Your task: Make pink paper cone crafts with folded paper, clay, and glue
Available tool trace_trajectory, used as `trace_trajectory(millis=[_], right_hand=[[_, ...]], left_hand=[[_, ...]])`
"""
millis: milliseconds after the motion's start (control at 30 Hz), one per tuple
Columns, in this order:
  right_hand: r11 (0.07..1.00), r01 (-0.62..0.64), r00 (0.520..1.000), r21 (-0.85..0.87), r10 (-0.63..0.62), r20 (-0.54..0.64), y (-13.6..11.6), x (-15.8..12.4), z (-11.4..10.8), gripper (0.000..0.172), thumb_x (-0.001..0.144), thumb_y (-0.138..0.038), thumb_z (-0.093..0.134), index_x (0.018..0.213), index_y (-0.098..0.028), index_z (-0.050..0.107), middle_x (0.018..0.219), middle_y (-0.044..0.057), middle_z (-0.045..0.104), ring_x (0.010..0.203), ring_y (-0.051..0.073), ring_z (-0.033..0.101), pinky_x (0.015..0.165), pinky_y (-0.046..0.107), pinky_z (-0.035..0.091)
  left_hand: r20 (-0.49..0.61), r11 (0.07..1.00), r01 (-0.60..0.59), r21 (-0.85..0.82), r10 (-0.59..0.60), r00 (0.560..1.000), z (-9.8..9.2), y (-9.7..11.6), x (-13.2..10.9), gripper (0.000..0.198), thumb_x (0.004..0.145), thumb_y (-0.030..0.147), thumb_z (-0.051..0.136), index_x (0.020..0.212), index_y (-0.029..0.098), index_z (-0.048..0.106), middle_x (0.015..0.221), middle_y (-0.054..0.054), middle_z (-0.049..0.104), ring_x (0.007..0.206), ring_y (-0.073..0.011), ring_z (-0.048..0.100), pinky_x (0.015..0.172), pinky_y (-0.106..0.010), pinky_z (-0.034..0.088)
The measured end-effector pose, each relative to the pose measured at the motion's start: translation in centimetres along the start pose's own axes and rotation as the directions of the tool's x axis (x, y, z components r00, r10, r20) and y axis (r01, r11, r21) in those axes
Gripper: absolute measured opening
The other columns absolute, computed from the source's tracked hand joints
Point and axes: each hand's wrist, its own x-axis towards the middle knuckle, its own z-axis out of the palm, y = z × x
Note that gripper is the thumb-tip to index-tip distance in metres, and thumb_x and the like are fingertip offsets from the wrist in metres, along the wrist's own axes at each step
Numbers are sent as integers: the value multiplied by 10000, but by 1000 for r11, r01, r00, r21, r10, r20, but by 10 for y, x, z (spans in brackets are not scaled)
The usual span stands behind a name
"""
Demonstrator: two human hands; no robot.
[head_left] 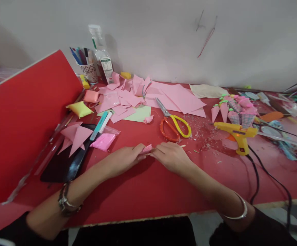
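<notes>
Paper, pink, likely light and easily creased, is near centre, pinched in the left hand, right hand curled at its right end, grip unclear, edges probably the safest hold

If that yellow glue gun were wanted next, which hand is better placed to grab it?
Probably the right hand: the glue gun is on that side, and the left hand is farther away. Both hands are at the small pink piece, though.

Red table under scissors, 1 glue gun
</notes>
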Motion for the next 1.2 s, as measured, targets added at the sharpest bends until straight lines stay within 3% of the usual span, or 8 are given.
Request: trace_trajectory(millis=[67, 233, 467, 567, 800, 933, 1100, 1200], right_hand=[[1000, -7, 1000, 15, 6, 9, 0, -1, 1, 274, 859, -146, 347, 709, -150, 575, 540, 14, 529, 509, 124, 430, 484, 260, 223], [999, -13, 998, 52, 10, 67, -1, 0, 2, 275, 857, -146, 341, 707, -151, 572, 553, 18, 536, 511, 120, 433, 483, 260, 211], [984, -102, 983, 143, 78, 167, -4, 5, -5, 274, 805, -327, 431, 689, -135, 587, 594, 41, 574, 545, 131, 471, 521, 269, 228], [984, -113, 989, 141, 98, 110, -5, 4, -4, 390, 835, -414, 382, 658, -138, 593, 568, 41, 586, 533, 126, 484, 525, 264, 228], [987, -40, 997, 155, 48, -52, -2, 2, -2, 466, 898, -342, 274, 590, -155, 569, 518, -3, 592, 458, 90, 469, 508, 248, 219], [990, -6, 994, 142, 21, -105, -1, 2, 0, 494, 905, -340, 247, 558, -160, 549, 481, -17, 567, 425, 87, 448, 492, 247, 207], [992, 18, 993, 125, -4, -115, -3, 2, 1, 487, 909, -307, 248, 542, -165, 534, 440, -27, 532, 403, 88, 433, 483, 251, 199], [989, 9, 997, 145, 2, -72, -4, 3, 0, 492, 903, -345, 240, 564, -161, 545, 465, -15, 553, 418, 93, 453, 488, 249, 216]], left_hand=[[-11, 993, -31, -115, 30, 1000, -1, -3, -1, 129, 827, 299, 349, 802, 199, 427, 816, -51, 612, 695, -177, 578, 536, -230, 376], [96, 942, -45, -333, 81, 992, -6, -3, -4, 201, 843, 334, 307, 704, 204, 371, 561, 27, 527, 501, -116, 483, 486, -214, 348], [80, 895, -1, -445, 41, 996, 0, 1, -3, 203, 861, 332, 313, 723, 195, 374, 554, 66, 485, 448, -77, 450, 495, -203, 359], [80, 845, -13, -535, 65, 995, 1, 4, -5, 178, 857, 325, 328, 764, 189, 397, 591, 61, 512, 461, -69, 475, 518, -203, 385], [86, 737, -21, -676, 107, 990, -1, 9, -5, 175, 853, 312, 327, 782, 175, 410, 714, 11, 580, 520, -78, 540, 549, -218, 429], [146, 734, 8, -680, 124, 981, -2, 8, -4, 180, 863, 300, 304, 785, 173, 404, 729, 20, 564, 461, -59, 512, 511, -207, 416], [121, 885, -65, -461, 135, 983, -3, 2, -6, 296, 867, 301, 284, 630, 170, 403, 560, 46, 452, 478, -73, 410, 520, -206, 354], [114, 915, -77, -395, 132, 985, -3, 1, -6, 290, 867, 342, 272, 639, 182, 357, 588, 39, 442, 532, -93, 403, 522, -214, 337]])
